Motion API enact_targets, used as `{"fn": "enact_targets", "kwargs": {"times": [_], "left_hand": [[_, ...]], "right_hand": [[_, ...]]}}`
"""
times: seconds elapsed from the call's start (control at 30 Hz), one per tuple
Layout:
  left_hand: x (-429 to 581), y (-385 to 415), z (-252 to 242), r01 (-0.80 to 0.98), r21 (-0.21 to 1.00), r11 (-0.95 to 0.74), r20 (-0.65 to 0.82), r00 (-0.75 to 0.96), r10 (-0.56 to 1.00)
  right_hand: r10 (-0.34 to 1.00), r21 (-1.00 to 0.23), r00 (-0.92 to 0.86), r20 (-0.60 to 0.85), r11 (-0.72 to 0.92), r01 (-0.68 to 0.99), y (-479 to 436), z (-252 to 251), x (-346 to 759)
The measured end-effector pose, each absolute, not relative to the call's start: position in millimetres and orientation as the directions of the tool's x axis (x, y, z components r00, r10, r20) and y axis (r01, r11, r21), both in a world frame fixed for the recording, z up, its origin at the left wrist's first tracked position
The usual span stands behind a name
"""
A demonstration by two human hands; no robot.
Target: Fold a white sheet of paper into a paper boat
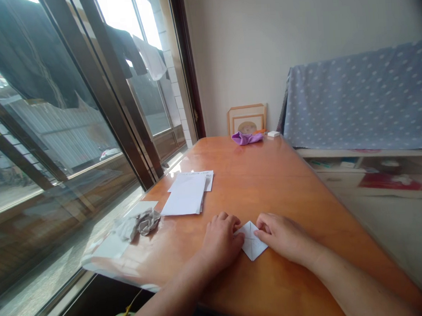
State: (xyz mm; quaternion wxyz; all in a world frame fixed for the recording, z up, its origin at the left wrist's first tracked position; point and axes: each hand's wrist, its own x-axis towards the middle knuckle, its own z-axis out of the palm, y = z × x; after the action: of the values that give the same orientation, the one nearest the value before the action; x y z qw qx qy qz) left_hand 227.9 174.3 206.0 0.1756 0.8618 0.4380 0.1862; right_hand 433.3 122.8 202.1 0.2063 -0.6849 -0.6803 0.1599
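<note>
A small piece of white paper [252, 242], folded into a diamond with crease lines across it, lies on the orange wooden table [271, 192]. My left hand [220, 241] holds its left corner against the tabletop, and my right hand [283, 237] holds its right corner from the other side. The fingertips of both hands rest on the paper. A stack of white paper sheets [183, 194] lies farther up the table to the left of my hands, over a printed sheet [208, 181]. A crumpled grey paper or cloth [138, 224] lies nearer the window.
A large window [85, 114] runs along the table's left side, with dark clothes hanging outside. A crumpled purple cloth [246, 137], a small white box [273, 134] and a wooden picture frame [247, 120] stand at the far end. A blue dotted cloth [362, 104] hangs at right.
</note>
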Motion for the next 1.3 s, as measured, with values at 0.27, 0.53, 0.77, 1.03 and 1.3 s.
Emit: {"fn": "enact_targets", "kwargs": {"times": [0.27,0.53,0.77,1.03,1.3], "left_hand": [[235.6,180.7,214.7,0.738,0.463,-0.491,0.059,0.527,0.848],[232.8,174.4,215.9,0.701,0.523,-0.485,0.055,0.539,0.84],[228.1,174.0,212.7,0.563,0.735,-0.38,0.024,0.537,0.843],[227.5,166.2,223.5,0.388,0.766,-0.513,0.332,0.445,0.832],[240.9,132.2,245.2,0.579,0.273,-0.768,0.415,0.65,0.637]], "right_hand": [[0.997,-0.666,0.051,0.049,-0.006,0.746,126.9,194.5,435.2],[0.995,-0.813,0.098,-0.016,-0.07,0.578,132.9,181.9,436.0],[0.995,-0.934,-0.049,-0.086,-0.064,0.352,123.4,206.1,433.4],[0.996,-0.986,-0.01,-0.089,-0.087,0.141,119.7,216.8,432.8],[0.988,-0.989,0.057,-0.142,-0.139,-0.052,117.9,220.6,436.2]]}}
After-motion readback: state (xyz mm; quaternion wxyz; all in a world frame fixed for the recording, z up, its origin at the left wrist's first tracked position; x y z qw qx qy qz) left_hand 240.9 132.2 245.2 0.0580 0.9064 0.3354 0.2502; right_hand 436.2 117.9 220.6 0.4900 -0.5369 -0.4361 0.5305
